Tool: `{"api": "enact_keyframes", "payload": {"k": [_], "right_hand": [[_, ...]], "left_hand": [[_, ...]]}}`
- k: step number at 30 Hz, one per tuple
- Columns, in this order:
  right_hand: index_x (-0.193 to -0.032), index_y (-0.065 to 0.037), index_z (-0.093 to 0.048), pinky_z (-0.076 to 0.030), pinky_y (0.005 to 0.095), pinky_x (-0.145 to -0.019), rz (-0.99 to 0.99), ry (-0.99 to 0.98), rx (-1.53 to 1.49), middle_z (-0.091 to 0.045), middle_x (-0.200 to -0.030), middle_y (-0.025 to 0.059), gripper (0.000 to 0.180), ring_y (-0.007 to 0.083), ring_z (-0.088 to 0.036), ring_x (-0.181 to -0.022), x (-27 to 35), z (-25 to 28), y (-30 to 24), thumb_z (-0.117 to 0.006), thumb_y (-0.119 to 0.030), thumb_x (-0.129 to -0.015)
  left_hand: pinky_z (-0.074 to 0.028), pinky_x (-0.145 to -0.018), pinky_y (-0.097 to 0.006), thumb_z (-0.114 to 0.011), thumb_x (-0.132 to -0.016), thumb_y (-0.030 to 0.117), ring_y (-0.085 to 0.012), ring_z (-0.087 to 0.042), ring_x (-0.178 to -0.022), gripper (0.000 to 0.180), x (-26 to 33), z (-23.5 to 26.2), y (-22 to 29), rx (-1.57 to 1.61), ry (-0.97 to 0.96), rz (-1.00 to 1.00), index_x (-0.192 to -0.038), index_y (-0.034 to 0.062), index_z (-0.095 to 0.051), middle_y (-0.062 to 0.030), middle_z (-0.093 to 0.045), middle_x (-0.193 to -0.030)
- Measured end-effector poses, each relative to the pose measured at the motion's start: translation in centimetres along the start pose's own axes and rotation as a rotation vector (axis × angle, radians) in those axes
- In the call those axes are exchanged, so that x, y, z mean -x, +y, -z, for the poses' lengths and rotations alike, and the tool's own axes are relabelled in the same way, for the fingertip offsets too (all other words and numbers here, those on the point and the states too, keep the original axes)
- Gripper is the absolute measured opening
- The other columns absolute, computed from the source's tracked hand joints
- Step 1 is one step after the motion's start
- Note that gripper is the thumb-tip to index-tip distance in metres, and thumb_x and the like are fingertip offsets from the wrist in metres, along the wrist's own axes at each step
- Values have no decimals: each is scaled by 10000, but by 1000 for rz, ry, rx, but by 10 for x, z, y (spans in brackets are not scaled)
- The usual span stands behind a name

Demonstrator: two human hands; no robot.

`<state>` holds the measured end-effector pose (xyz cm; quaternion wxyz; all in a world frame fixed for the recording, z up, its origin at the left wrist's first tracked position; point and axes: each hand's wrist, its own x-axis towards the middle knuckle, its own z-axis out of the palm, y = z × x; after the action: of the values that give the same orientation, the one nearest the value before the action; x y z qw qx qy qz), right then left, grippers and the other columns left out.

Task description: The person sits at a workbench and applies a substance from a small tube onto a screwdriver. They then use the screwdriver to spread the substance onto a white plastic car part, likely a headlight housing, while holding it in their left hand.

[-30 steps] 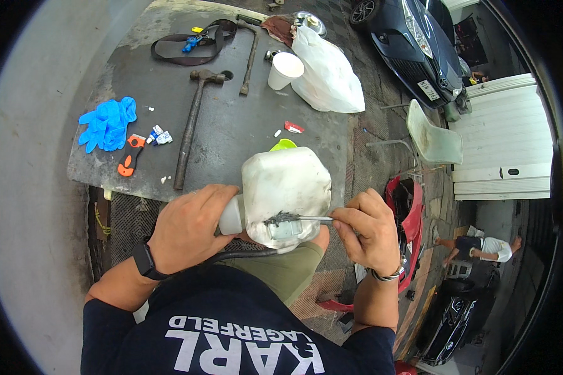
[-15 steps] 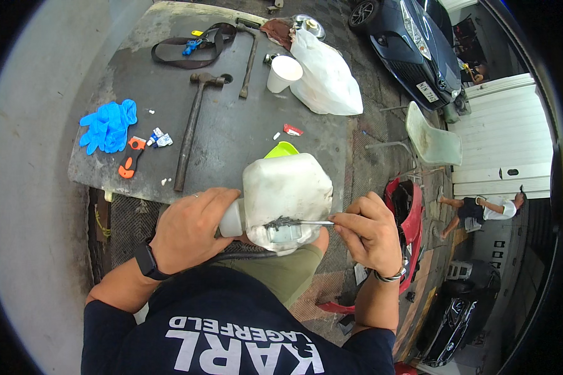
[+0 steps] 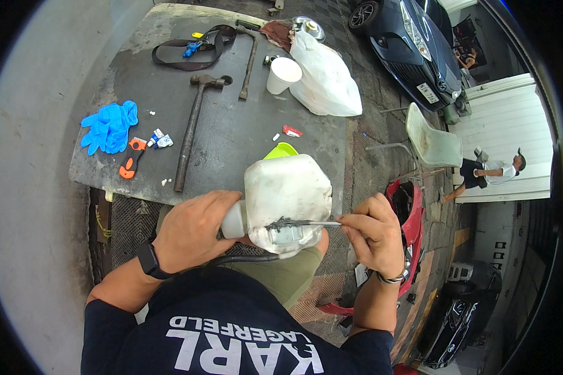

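A dirty white plastic tank [image 3: 286,187] is held over my lap, its wide neck toward my left. My left hand [image 3: 194,222] is closed around that neck [image 3: 234,221]. In my right hand [image 3: 376,236], thumb and fingers pinch a slim metal tool [image 3: 323,223]; I cannot tell its exact kind. The tool's tip lies on the tank wall in a rough smear of dark grey paste [image 3: 283,222], just above a pale raised square part [image 3: 286,235]. A black hose [image 3: 250,257] runs beneath the tank.
On the grey table lie a hammer [image 3: 195,131], a second hammer-like tool [image 3: 249,62], blue gloves [image 3: 109,128], an orange-black cutter [image 3: 130,164], small tubes [image 3: 160,139], a white cup [image 3: 284,76] and a white bag [image 3: 325,75]. A chair [image 3: 431,134] and a walking person [image 3: 491,172] are rightward.
My right hand has shifted slightly right, drawing the tool along the smear. The tank and left hand barely move. The person in the background has walked toward the chair.
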<state>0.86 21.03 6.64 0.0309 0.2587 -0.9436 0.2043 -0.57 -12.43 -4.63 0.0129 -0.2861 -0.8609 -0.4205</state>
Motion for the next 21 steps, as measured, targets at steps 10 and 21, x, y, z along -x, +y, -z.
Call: {"api": "enact_keyframes", "payload": {"k": [10,21], "right_hand": [[-961,-80,-789,-421,365,-634,55,30,-8,-573,-779,44,231,245,-520,-707,-6,-6,-7,-800,-46,-733],[-988,-127,-814,-446,356,-647,116,84,131,-581,-830,35,264,233,-536,-744,-7,-12,-10,-816,-95,-726]], "left_hand": [[-580,-878,-438,-860,-775,251,-370,-715,-1028,652,-3,2,2,-42,-23,-3,-1321,-1,-607,-176,-703,-1197],[-585,-867,-441,-865,-784,262,-375,-721,-1014,652,-4,0,0,-9,-37,7,-1319,-12,-611,-188,-703,-1197]]}}
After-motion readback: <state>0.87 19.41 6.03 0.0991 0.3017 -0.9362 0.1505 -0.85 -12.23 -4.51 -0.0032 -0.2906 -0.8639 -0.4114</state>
